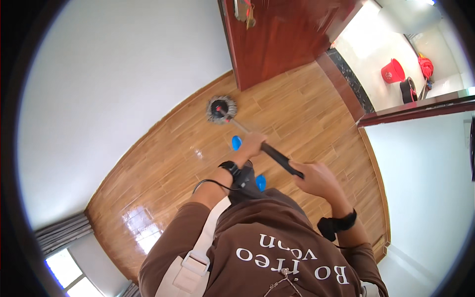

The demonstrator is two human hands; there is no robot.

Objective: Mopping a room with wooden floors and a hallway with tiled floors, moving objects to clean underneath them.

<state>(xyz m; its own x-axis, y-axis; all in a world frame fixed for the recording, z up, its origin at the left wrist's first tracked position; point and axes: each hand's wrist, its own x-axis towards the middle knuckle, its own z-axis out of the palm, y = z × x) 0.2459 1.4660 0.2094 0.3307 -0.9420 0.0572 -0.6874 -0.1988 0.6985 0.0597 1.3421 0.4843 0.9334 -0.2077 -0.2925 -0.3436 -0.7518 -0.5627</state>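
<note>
A round mop (221, 109) with a grey fringe lies on the wood-look floor, close to the skirting of the left wall and the door's edge. Its handle slants back toward me. My left hand (251, 144) is closed around the pole, just ahead of the dark grip. Farther up, my right hand (315, 178) wraps the black grip (278, 157) near its end. Both wrists wear dark straps. Below the pole show my two blue-covered feet, the farther blue shoe cover (237, 142) and the nearer blue shoe cover (261, 182).
A reddish-brown wooden door (277, 42) stands open ahead, keys hanging from its lock. Past a dark stone threshold (351, 79) are a red bucket (393, 71) and a black-and-red round container (408, 90). White walls flank the floor; a grey curtain (62, 232) hangs lower left.
</note>
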